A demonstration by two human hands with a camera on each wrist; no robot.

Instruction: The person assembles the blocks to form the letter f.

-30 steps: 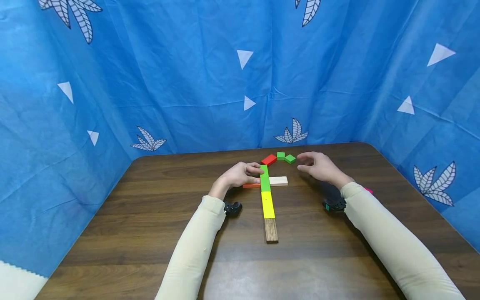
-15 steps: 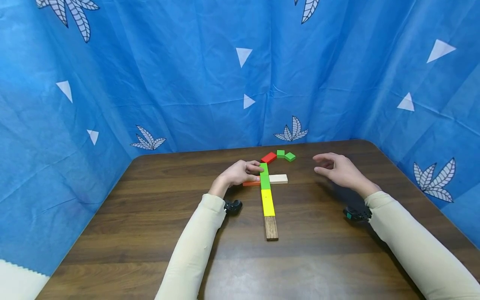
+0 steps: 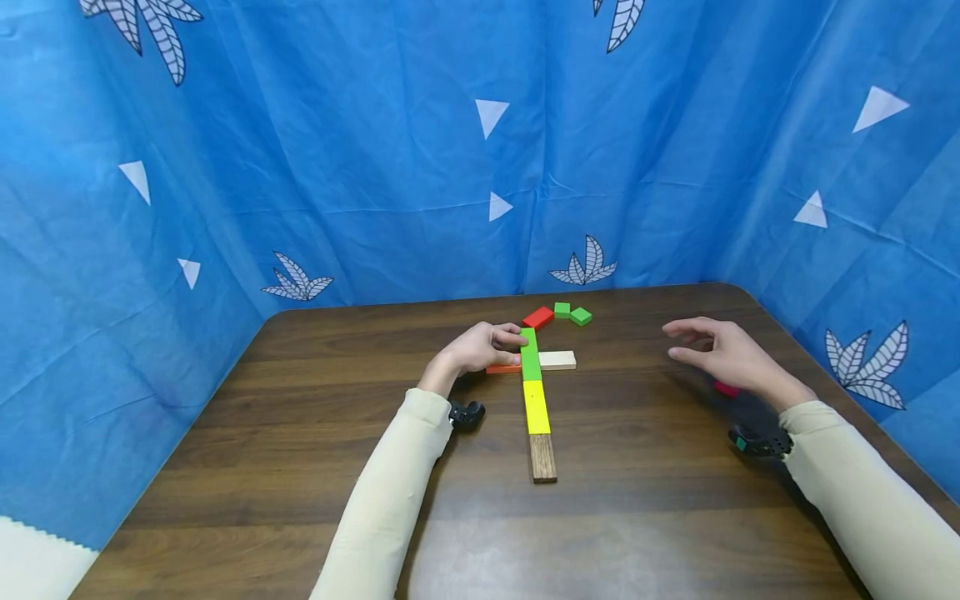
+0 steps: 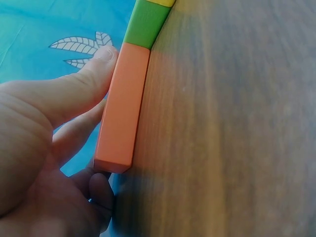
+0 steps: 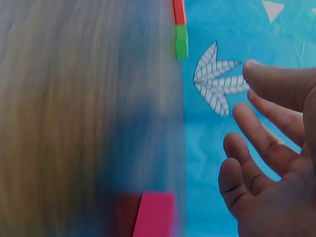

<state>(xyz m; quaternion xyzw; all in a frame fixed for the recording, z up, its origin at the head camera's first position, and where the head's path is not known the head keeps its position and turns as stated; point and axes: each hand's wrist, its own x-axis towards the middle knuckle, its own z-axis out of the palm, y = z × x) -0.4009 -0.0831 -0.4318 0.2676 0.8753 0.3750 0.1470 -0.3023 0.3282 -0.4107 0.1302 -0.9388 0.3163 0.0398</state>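
Note:
My left hand [image 3: 480, 347] rests at the crossing of a flat cross of wooden blocks. Its fingertips touch the left side of the green block [image 3: 530, 357]. Its thumb lies along the far side of the orange block [image 4: 123, 103], while the other fingers curl loosely behind. A yellow block [image 3: 536, 407] and a brown wood-grain block [image 3: 543, 458] continue the stem toward me, and a white block [image 3: 557, 361] forms the right arm. On the right, my right hand [image 3: 723, 354] hovers with fingers apart and nothing in it, above a pink block [image 5: 154, 215].
Beyond the cross's far end lies a tilted red block [image 3: 537, 317]. Two small green blocks [image 3: 581, 317] follow it to the right in a curve. Blue curtains [image 3: 420, 167] with leaf patterns hang behind the brown wooden table [image 3: 360, 475].
My right hand has moved right, away from the small green blocks, to above the pink block. My left hand and the blocks have stayed in place.

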